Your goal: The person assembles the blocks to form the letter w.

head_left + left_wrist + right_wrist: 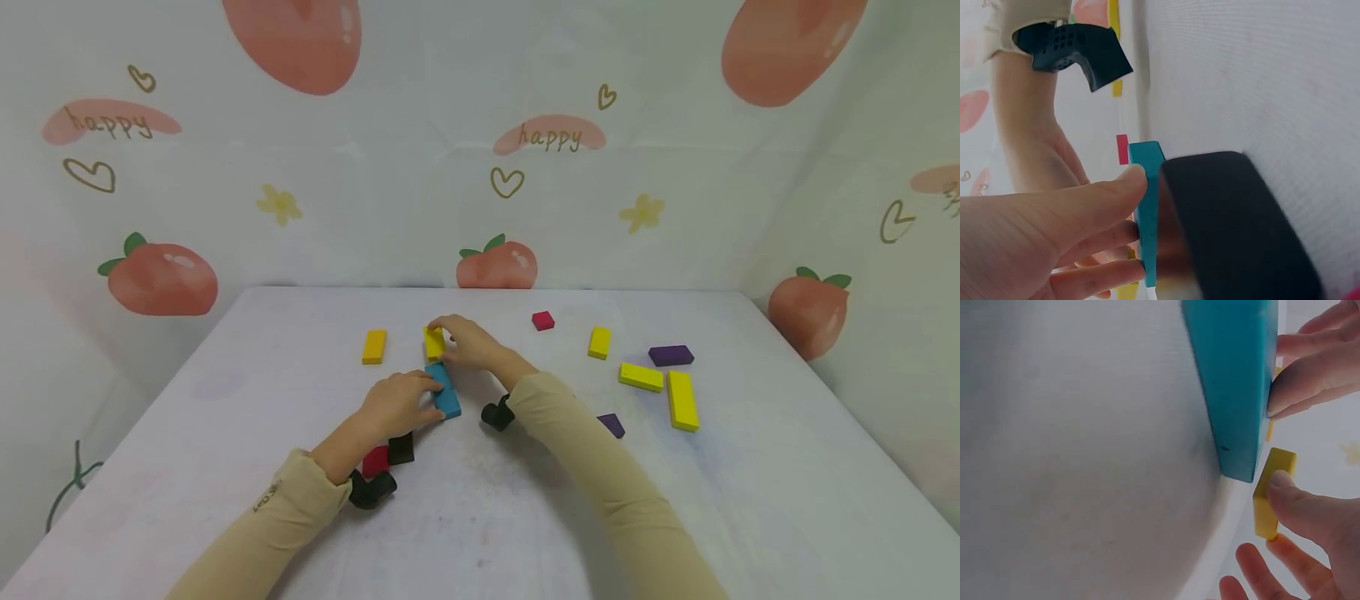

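A blue block [447, 403] lies flat on the table, and the left hand [393, 406] rests its thumb and fingertips on it. In the left wrist view the thumb and the fingers touch the same long side of the blue block [1145, 212]. Just beyond its far end is a small yellow block [433, 345], pinched by the right hand [472, 342]. The right wrist view shows the thumb on one face of the yellow block [1266, 512] and a fingertip at its lower end.
Below the left hand sit a black block [401, 450] and a red block [376, 462]. An orange-yellow block [374, 347] lies to the left. Rightward are a small red block [543, 321], several yellow blocks [682, 402] and purple blocks [671, 356]. A printed curtain [420, 208] hangs behind.
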The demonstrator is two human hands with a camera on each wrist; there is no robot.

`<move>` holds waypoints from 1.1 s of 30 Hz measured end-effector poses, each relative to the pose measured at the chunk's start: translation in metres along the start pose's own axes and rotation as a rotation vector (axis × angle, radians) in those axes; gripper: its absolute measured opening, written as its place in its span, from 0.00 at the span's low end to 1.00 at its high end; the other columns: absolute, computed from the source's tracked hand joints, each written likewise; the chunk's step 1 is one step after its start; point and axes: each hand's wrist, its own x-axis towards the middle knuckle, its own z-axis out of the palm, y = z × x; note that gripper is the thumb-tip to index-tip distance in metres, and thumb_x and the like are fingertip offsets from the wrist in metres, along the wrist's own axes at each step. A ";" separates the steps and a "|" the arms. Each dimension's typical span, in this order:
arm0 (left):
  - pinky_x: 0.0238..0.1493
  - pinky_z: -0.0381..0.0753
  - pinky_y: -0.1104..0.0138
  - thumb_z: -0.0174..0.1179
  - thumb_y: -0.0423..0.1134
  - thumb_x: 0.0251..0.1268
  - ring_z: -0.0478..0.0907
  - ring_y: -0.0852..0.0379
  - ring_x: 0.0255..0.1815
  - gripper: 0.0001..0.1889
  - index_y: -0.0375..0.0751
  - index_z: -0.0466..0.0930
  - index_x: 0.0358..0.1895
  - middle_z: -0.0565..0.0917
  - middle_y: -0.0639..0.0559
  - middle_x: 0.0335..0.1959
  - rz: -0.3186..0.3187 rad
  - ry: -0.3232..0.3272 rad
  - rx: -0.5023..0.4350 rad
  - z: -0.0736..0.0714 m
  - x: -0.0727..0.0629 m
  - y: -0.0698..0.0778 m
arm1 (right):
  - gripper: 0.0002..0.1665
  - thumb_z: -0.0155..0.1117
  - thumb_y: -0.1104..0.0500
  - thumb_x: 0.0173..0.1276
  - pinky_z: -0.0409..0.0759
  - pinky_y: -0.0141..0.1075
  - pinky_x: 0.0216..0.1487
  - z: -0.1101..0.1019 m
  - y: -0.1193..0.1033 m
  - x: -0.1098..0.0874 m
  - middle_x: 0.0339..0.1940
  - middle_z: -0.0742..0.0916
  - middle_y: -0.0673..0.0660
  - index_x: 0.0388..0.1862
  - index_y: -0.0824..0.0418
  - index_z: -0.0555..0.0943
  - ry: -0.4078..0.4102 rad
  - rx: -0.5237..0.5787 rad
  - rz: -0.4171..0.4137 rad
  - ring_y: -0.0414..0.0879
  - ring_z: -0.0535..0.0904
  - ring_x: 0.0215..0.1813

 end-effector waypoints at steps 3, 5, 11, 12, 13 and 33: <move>0.55 0.78 0.50 0.64 0.45 0.58 0.75 0.42 0.58 0.22 0.39 0.79 0.54 0.79 0.42 0.57 0.017 0.011 0.019 0.000 0.000 0.000 | 0.30 0.61 0.62 0.65 0.73 0.40 0.65 -0.001 -0.004 0.004 0.67 0.72 0.58 0.65 0.59 0.66 -0.015 -0.002 -0.014 0.52 0.73 0.62; 0.55 0.78 0.50 0.63 0.45 0.58 0.75 0.42 0.58 0.22 0.40 0.79 0.54 0.79 0.42 0.57 0.022 0.014 0.024 0.000 0.000 -0.001 | 0.30 0.61 0.62 0.65 0.72 0.40 0.65 -0.001 -0.006 0.006 0.68 0.71 0.59 0.65 0.60 0.66 -0.032 0.008 -0.017 0.52 0.73 0.62; 0.55 0.77 0.48 0.63 0.46 0.58 0.75 0.41 0.59 0.22 0.41 0.78 0.56 0.78 0.43 0.59 0.015 0.007 0.023 0.001 0.001 -0.001 | 0.30 0.60 0.63 0.65 0.70 0.41 0.68 -0.001 -0.008 0.008 0.68 0.71 0.59 0.66 0.59 0.66 -0.082 0.037 -0.005 0.52 0.70 0.65; 0.55 0.77 0.48 0.63 0.46 0.58 0.75 0.41 0.59 0.22 0.41 0.78 0.56 0.78 0.43 0.59 0.015 0.007 0.025 0.001 0.001 -0.001 | 0.30 0.60 0.63 0.65 0.70 0.41 0.68 -0.001 -0.008 0.008 0.68 0.71 0.59 0.66 0.59 0.66 -0.087 0.038 -0.005 0.52 0.70 0.65; 0.55 0.77 0.48 0.63 0.46 0.58 0.75 0.41 0.59 0.22 0.41 0.78 0.56 0.78 0.43 0.59 0.017 0.009 0.028 0.001 0.000 -0.001 | 0.30 0.60 0.63 0.65 0.70 0.41 0.68 -0.001 -0.007 0.008 0.68 0.71 0.59 0.66 0.59 0.66 -0.092 0.042 -0.005 0.52 0.71 0.64; 0.54 0.78 0.50 0.64 0.47 0.58 0.76 0.40 0.56 0.23 0.40 0.79 0.55 0.78 0.43 0.59 0.024 0.017 0.034 0.001 0.000 -0.001 | 0.28 0.54 0.65 0.69 0.70 0.42 0.67 0.002 -0.005 0.008 0.70 0.70 0.59 0.67 0.59 0.64 -0.142 0.058 0.018 0.52 0.73 0.57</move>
